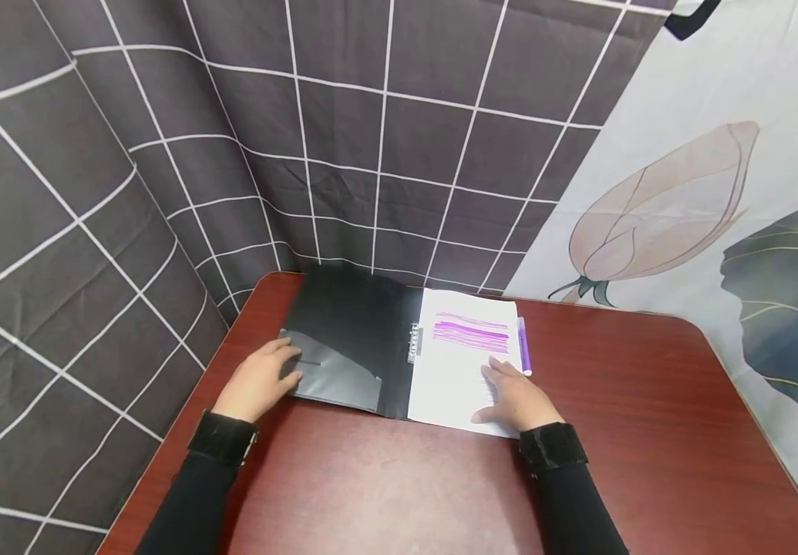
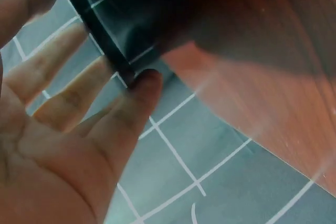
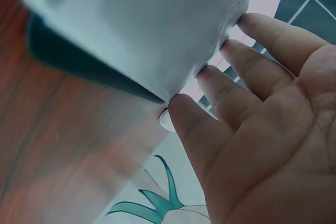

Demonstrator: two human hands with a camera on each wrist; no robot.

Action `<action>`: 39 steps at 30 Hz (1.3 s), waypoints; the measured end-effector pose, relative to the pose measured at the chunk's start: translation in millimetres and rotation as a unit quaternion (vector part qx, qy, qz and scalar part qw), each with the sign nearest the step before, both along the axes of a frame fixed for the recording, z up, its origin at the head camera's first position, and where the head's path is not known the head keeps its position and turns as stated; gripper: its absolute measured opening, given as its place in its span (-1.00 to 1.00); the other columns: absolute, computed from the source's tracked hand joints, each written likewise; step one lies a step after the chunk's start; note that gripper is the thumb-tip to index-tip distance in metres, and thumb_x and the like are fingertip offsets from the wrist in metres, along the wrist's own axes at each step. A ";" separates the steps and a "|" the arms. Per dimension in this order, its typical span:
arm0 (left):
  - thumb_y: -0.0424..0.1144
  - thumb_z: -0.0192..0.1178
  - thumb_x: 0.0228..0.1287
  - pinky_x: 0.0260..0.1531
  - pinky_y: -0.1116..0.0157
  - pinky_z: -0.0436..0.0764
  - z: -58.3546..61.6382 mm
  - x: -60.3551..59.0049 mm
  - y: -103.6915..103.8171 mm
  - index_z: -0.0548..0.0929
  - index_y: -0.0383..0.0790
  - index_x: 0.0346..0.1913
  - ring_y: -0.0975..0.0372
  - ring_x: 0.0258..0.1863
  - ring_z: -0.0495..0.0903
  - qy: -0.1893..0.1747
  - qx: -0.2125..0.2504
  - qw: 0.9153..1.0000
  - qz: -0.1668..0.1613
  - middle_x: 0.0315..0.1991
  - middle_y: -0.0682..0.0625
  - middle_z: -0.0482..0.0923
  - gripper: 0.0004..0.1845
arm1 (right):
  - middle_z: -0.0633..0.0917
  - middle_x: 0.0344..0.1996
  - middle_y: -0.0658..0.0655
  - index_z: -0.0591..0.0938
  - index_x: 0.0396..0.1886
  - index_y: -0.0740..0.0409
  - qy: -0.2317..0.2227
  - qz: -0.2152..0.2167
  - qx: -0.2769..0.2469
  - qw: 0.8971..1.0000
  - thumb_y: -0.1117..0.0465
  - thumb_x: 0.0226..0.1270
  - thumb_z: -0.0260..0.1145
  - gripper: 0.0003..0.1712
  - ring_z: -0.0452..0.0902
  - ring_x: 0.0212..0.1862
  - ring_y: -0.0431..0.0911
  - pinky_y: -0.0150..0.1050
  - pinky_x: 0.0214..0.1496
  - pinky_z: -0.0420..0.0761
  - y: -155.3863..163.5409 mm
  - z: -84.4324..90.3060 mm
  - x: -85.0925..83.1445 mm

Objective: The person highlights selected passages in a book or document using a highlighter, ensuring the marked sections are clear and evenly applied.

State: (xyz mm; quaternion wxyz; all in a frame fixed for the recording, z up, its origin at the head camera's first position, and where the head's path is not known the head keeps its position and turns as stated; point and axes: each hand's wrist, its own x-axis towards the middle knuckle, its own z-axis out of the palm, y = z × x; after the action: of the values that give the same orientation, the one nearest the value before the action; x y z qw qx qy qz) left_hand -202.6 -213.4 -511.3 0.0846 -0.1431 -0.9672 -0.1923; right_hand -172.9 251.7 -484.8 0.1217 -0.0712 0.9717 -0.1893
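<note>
An open black ring binder (image 1: 343,324) lies on the table, its metal rings (image 1: 413,343) between the cover and a stack of white sheets (image 1: 454,393). Purple strokes (image 1: 471,333) run across the upper part of the top sheet. My left hand (image 1: 258,378) touches the cover's left edge, fingertips along the black edge (image 2: 97,35) in the left wrist view. On the right, my right hand (image 1: 518,397) rests on the sheets near their right edge, fingers spread and mostly straight. Its fingertips touch the paper (image 3: 147,30) in the right wrist view.
A purple pen (image 1: 524,345) with a white end lies right beside the sheets. The reddish-brown table (image 1: 648,401) meets a grey grid-patterned cloth (image 1: 343,185) at the back and left. A white cloth with a flower print (image 1: 662,208) hangs at the right.
</note>
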 end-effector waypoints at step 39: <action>-0.27 0.71 0.18 0.46 -0.21 0.71 17.1 -20.3 140.3 0.90 -0.15 0.25 -0.16 0.49 0.73 -0.106 -0.058 0.982 -0.148 0.42 -0.16 0.77 -0.47 | 0.85 -0.12 0.48 0.73 0.18 0.51 0.054 -0.211 -0.020 0.976 0.09 0.55 0.55 -0.47 0.72 -0.27 0.21 -0.01 -0.25 0.77 53.9 -0.9 -63.4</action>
State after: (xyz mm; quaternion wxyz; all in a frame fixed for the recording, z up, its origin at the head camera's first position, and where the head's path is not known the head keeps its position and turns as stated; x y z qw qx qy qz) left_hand -222.8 -73.1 -494.1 -0.0564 -0.2682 -0.9482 -0.1605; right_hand -236.3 305.6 -485.7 0.0245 0.1227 0.9661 -0.2256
